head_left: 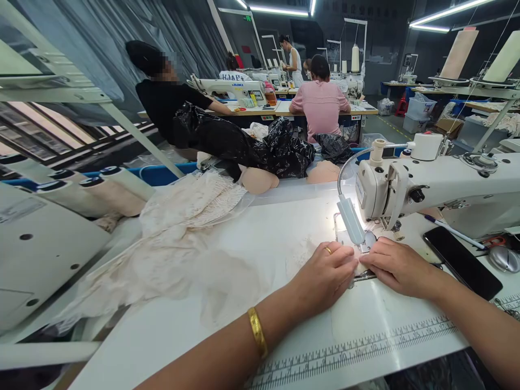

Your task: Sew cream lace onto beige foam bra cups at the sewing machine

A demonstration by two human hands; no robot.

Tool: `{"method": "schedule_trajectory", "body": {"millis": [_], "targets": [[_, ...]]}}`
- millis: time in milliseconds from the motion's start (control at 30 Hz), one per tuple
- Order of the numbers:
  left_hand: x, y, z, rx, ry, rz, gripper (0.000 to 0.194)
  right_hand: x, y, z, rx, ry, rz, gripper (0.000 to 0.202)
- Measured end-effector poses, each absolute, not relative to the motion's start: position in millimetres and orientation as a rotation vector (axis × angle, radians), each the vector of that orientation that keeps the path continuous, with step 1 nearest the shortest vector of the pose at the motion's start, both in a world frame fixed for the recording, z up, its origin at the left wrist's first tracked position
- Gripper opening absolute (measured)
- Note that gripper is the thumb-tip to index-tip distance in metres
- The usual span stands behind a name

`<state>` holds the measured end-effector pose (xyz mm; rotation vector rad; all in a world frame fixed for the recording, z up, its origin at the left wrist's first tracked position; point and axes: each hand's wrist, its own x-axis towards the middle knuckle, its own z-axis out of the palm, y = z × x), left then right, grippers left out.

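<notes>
On the white sewing machine [439,176], a lit lamp [350,219] on a bent metal neck shines over the needle area. My left hand [331,271], with a ring and a gold bangle, is closed just in front of the presser foot. Fingers pinched, my right hand [400,266] faces it from the right side of the foot. Between the fingertips shows a small bit of pale fabric [358,262], mostly hidden by both hands. Sheer cream lace fabric [174,260] lies heaped across the left of the table.
A black phone [463,262], a pen [455,232] and a silver round object [504,258] lie right of my right hand. A printed ruler [357,346] runs along the front edge. Beige cups [260,180] and black plastic bags [288,149] sit behind; several people work beyond.
</notes>
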<state>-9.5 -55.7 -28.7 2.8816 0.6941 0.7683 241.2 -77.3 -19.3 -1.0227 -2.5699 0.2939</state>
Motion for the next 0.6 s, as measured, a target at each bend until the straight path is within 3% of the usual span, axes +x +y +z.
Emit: {"method": "schedule_trajectory", "body": {"millis": [600], "targets": [[9, -17, -34, 2.892, 0.647, 0.737, 0.029, 247, -66, -44, -1.225, -2.44, 0.083, 0.03]]}}
